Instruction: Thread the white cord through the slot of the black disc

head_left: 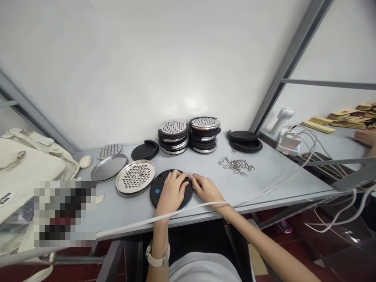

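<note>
A round black disc (pixel 160 184) with a blue dot lies near the table's front edge. My left hand (pixel 173 188) rests on top of it, fingers bent and holding it down, thumb and forefinger close to its right rim. At that rim my right hand (pixel 207 190) is closed in a pinch on a small metal clip (pixel 189 178), mostly hidden by the fingertips. Just left of the disc is a round grater plate (pixel 138 176) with raised teeth. A loose pile of metal clips (pixel 237 165) lies right of my hands.
Behind stand two stacks of black-rimmed graters (pixel 174 137), (pixel 205 135). Black holders (pixel 243 141) sit at the right back, another black holder (pixel 145 150) left. A plain metal plate (pixel 109 167) lies further left. A white cable (pixel 252 199) crosses in front; a white bag (pixel 32 164) is leftmost.
</note>
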Tool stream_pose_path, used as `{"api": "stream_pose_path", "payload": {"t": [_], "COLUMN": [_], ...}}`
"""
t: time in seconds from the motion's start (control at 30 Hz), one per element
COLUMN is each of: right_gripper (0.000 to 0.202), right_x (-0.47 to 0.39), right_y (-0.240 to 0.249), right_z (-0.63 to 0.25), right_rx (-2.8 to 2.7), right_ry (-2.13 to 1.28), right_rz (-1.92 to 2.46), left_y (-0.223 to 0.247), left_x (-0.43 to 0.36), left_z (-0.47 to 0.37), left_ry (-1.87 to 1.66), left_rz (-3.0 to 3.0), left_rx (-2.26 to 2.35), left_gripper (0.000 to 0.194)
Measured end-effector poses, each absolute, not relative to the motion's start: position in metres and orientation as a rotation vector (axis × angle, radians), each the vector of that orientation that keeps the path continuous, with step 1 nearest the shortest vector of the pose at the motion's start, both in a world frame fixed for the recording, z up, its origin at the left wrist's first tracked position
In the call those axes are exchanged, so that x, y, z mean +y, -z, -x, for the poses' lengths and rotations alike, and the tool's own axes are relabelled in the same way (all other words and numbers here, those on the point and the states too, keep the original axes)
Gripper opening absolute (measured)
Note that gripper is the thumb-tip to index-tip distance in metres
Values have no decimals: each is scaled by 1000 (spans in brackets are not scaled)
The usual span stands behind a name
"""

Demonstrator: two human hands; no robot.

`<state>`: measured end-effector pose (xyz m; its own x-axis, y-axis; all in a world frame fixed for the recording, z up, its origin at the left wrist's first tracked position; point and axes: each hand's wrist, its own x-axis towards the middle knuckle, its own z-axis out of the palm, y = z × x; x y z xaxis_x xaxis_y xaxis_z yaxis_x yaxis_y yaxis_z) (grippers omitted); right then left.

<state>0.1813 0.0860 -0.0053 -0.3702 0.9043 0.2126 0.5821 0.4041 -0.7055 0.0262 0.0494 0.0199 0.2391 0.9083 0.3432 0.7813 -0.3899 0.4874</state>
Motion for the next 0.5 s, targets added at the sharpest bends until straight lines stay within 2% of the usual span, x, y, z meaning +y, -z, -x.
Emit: {"api": "stream_pose_path", "payload": {"t": [0.5], "right_gripper": [32], "right_x": [86], "right_y": [4], "right_z": [-181], "right_rx": [-1999], "right_ry": [-756], "right_rz": [1250], "left_y": [-22], "left_x": [50], "left_z": [-26], "left_ry": [-837], "left_rz": [-2325], "left_rx": [1583], "left_gripper": [23]}}
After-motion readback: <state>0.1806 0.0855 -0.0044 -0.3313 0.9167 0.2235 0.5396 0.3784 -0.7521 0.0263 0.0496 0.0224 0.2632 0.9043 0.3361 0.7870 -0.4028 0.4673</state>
